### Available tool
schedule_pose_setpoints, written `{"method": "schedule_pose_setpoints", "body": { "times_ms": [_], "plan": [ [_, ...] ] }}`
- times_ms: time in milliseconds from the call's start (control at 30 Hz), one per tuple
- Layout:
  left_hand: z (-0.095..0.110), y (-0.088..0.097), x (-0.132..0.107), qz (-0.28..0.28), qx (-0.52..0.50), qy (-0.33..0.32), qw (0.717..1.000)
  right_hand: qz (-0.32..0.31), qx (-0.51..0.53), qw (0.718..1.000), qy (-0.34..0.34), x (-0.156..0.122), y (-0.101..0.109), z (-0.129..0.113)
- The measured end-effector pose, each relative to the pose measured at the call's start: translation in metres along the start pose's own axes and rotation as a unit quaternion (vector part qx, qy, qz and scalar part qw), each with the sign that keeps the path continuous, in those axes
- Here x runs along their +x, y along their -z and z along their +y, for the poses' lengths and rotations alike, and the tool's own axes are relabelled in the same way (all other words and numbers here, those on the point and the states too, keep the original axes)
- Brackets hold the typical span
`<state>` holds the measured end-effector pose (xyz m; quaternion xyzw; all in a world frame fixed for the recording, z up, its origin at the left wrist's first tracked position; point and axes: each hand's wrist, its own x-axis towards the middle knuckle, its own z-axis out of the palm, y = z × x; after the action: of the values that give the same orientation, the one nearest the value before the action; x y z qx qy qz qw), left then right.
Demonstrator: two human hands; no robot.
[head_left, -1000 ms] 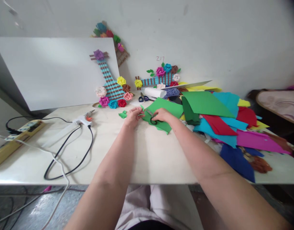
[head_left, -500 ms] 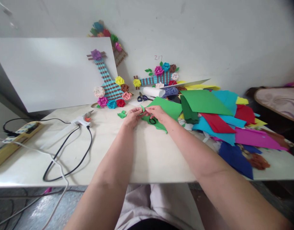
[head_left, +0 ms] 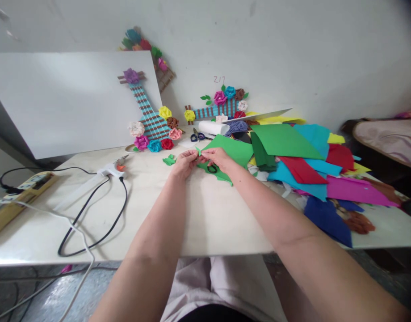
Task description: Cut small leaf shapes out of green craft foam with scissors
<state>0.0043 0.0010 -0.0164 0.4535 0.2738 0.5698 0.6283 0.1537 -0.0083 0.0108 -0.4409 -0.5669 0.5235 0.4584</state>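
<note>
A small green paper leaf is pinched at the fingertips of my left hand. My right hand meets it there, thumb and fingers closed on the leaf's other side. Below the right fingers shows a black scissor handle; whether it hangs from that hand or lies on the paper I cannot tell. Under the hands spreads a large green paper sheet with a jagged cut edge. Several cut green leaves lie left of my left hand.
A hot glue gun with its black cord lies left, near a yellow power strip. Two flower-trimmed guitar shapes stand at the back. Dark-blue-handled scissors lie before a white roll. Coloured sheets pile up at right.
The view has shifted slightly. Both hands stay together at the leaf, which has turned a little between the fingertips.
</note>
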Motion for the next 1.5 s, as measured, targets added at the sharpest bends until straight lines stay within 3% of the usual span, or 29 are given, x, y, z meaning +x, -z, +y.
{"method": "schedule_pose_setpoints", "body": {
  "times_ms": [1500],
  "plan": [
    [0.0003, -0.0010, -0.0003, -0.009, 0.009, 0.004, 1.000, 0.009, 0.027, 1.000, 0.003, 0.0060, -0.0016, 0.0057]
  ]
}}
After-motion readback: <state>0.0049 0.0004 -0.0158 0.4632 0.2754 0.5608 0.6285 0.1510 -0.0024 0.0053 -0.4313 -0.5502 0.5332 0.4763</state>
